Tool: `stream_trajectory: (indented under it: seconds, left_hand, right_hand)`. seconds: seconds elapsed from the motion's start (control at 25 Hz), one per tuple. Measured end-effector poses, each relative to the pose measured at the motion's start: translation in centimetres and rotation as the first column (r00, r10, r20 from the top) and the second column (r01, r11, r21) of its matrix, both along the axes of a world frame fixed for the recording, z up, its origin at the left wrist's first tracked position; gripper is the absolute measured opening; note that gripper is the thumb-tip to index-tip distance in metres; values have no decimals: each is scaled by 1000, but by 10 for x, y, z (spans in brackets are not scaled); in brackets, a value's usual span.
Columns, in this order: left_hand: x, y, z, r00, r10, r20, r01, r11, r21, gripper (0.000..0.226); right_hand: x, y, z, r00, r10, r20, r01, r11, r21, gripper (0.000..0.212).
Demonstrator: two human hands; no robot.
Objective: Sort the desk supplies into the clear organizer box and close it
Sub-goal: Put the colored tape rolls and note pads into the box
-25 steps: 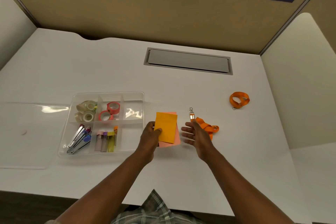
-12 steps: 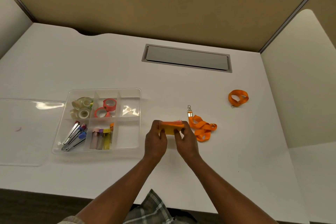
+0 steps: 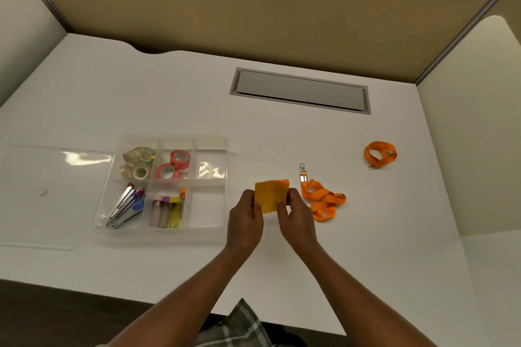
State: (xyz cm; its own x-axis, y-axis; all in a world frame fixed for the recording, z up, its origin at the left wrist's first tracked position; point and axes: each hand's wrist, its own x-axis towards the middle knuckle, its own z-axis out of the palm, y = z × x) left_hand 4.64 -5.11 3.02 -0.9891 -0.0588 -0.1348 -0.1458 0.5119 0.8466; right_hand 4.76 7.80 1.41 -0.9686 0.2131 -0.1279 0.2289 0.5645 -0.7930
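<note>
— Fingers (image 3: 293,196) of your right hand (image 3: 297,218) curl behind the orange sticky-note pad (image 3: 270,196), with the thumb pressed on its face. Your left hand (image 3: 245,220) pinches the opposite side the same way.
— Where is the pad, then?
— You hold it up off the desk (image 3: 282,276) between both hands, near the middle of the front edge, its face tilted toward you. A pink edge shows along its top.
— And the organizer box (image 3: 222,146)?
— It lies open to the left of your left hand, close but apart from it. Its far left compartment holds clear tape rolls (image 3: 138,163) and the far middle one holds red tape rolls (image 3: 176,163). In the near left lie metal clips (image 3: 127,205), and in the near middle small coloured tubes (image 3: 166,210).
— Its lid?
— You'll find the clear lid (image 3: 56,197) lying flat just beside the box's left side, toward the desk's left edge.
— What crowds me on the right?
— A loose orange lanyard (image 3: 322,201) sprawls just beside your right hand, its metal clip pointing at the far edge. I cannot tell whether your knuckles touch it. A coiled lanyard (image 3: 380,154) sits well apart, toward the right edge. A grey hatch (image 3: 300,91) is set into the desk by the far edge.
</note>
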Motion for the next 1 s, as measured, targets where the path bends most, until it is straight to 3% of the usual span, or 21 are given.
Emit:
stream_trajectory:
  seconds: [0.2,0.32,0.4,0.48,0.68,0.88,1.0]
  left_hand:
    - [-48,-70,37,981,148,-127,-149,989,0,13]
    - [-89,-117,32,963,266,-47,-268,961,-62,13]
    - [-111,-133,24,959,278,48,-270,953,-136,16]
    - [-126,-135,20,961,252,117,-227,954,-194,19]
    - [-138,-126,10,971,173,162,-130,960,-250,26]
    - [-131,-130,0,997,11,78,25,891,-453,39]
    - [-126,-128,0,995,-94,14,85,820,-566,44]
  right_hand:
    - [-32,-42,39,998,12,-54,-19,990,-137,30]
    - [-34,-73,41,960,277,-32,-275,959,63,41]
    - [-30,-88,38,907,406,111,-420,888,186,51]
    - [-26,-97,35,875,429,222,-477,841,254,58]
    - [-24,-100,36,868,423,262,-490,817,304,63]
    - [-24,-95,36,856,451,253,-510,814,276,63]
    - [-27,-73,31,920,351,173,-388,878,280,60]
